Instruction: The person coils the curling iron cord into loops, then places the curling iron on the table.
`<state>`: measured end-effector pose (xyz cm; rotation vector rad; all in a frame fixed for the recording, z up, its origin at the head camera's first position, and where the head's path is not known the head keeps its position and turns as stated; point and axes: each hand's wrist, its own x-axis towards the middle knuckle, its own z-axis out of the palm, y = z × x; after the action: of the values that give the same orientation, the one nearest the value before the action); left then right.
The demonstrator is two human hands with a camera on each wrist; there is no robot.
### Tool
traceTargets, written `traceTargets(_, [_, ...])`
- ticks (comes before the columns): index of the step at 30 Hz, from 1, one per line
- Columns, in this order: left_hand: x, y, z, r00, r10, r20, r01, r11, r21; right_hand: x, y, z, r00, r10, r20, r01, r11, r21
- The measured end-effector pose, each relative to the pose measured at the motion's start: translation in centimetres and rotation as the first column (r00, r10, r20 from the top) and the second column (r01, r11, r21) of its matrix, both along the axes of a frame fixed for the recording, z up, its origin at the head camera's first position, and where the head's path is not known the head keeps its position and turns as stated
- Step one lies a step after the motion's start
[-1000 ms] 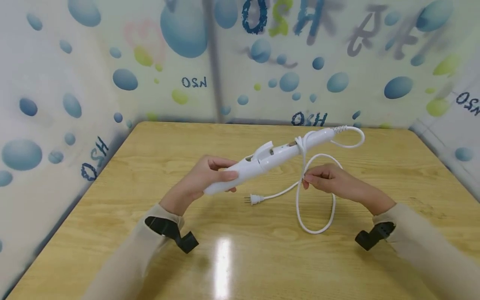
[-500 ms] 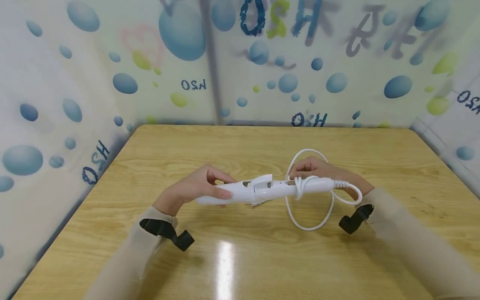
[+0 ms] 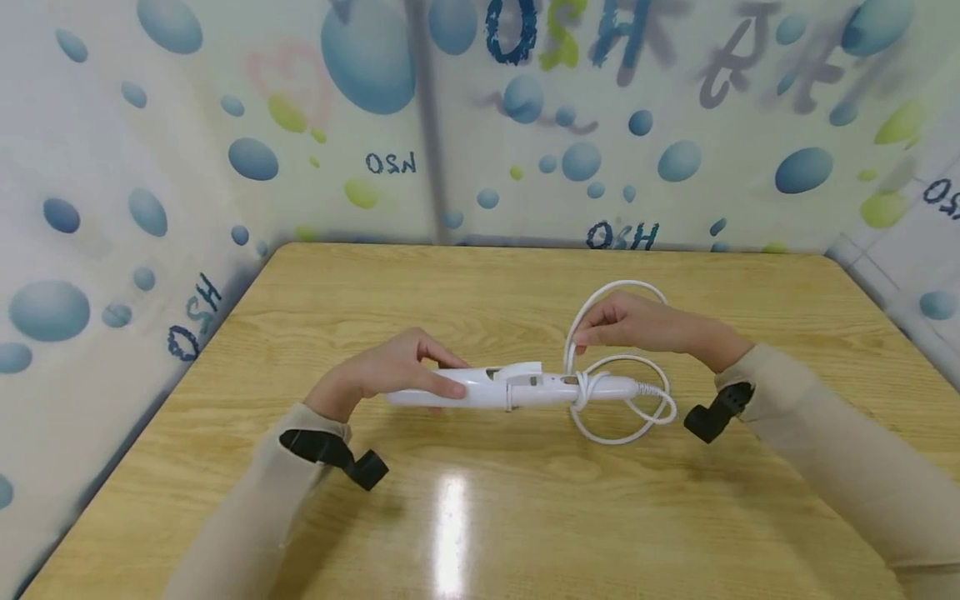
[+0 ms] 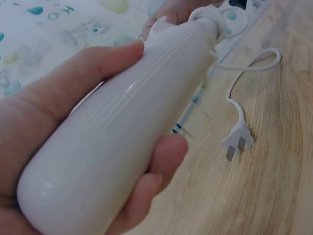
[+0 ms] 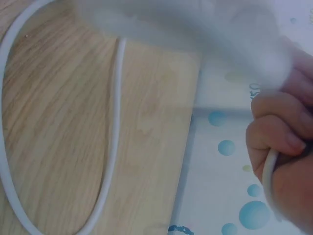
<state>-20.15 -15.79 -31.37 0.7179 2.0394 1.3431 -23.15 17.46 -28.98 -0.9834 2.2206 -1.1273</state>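
A long white hair styling iron lies nearly level across the middle of the head view. My left hand grips its rounded end, thumb along the near side; the left wrist view shows the fingers wrapped underneath. White cord is wound round the iron's right end and hangs in loops. Just beyond that end, my right hand pinches a stretch of the cord. The two-pin plug hangs over the wood in the left wrist view; the iron hides it in the head view.
The wooden table spreads beneath both hands. A patterned sheet with blue bubbles forms the wall behind, with more at the sides. Dark camera mounts sit on both wrists.
The iron's raised right end has come down, leaving it level. My right hand has moved left and away from me with the cord, and the plug has gone from sight in the head view.
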Motion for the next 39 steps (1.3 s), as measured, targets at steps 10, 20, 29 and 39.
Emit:
traceTargets(10, [0.3,1.1,0.3,0.971,0.233,-0.053,-0.235,0.971,-0.043,0.2,1.5,0.9,0.996,-0.073,0.055,0.07,0.996,0.062])
traceTargets(20, [0.1,1.3,0.1,0.961,0.276,-0.01,-0.276,0.961,-0.015,1.3,1.7,2.8,0.996,0.012,-0.085,-0.011,1.0,0.01])
traceTargets(29, [0.3,1.2,-0.1,0.97,0.24,-0.042,-0.241,0.97,-0.009,1.0,3.2,2.8,0.99,-0.076,0.118,0.097,0.978,-0.186])
traceTargets(39, [0.2,1.0,-0.1,0.962,0.273,0.0,-0.273,0.961,0.05,1.5,4.3,2.9,0.931,-0.295,0.214,0.312,0.949,-0.049])
